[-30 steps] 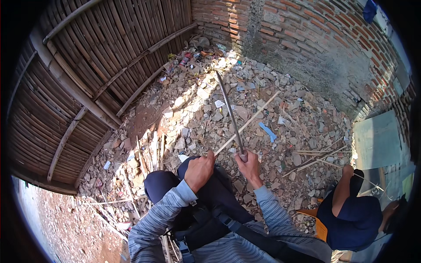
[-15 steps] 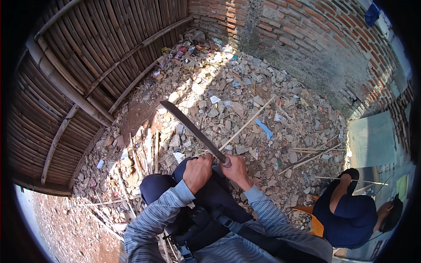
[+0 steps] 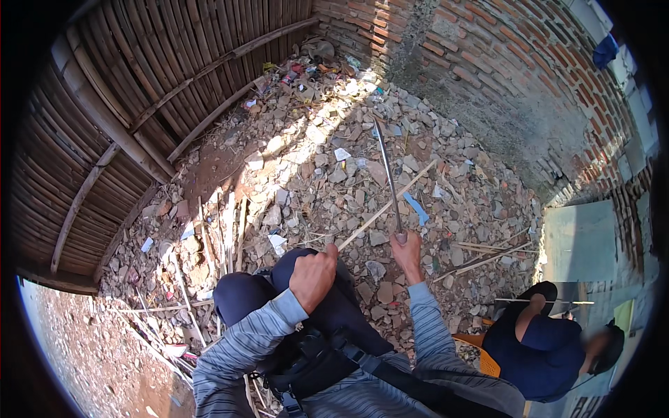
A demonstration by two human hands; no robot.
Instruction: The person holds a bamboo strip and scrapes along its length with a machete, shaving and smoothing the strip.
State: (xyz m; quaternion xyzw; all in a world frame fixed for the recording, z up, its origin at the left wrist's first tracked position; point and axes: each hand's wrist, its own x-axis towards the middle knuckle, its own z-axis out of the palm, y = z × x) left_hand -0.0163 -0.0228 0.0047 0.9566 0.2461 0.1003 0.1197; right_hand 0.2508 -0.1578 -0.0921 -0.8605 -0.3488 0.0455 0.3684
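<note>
My left hand [image 3: 313,277] is closed in a fist over my knee, gripping the near end of a thin bamboo strip [image 3: 365,226]. The pale strip slants away to the far right. My right hand [image 3: 408,255] is wrapped round the handle of a machete [image 3: 387,161], whose long, narrow blade points away from me. In the picture the blade crosses over the strip; I cannot tell whether the two touch. The hands are apart, with the right one a little farther to the side.
Rubble with stones and scraps [image 3: 327,174] covers the ground. Loose bamboo strips [image 3: 228,230] lie at left. A bamboo-slat wall [image 3: 188,42] and brick wall [image 3: 481,49] enclose the far side. At right a person in dark clothes [image 3: 533,348] sits on an orange seat [image 3: 490,364], holding a strip.
My right hand has moved right, away from my left. The machete has swung from pointing far left to pointing nearly straight away. My left hand still grips the strip in about the same place.
</note>
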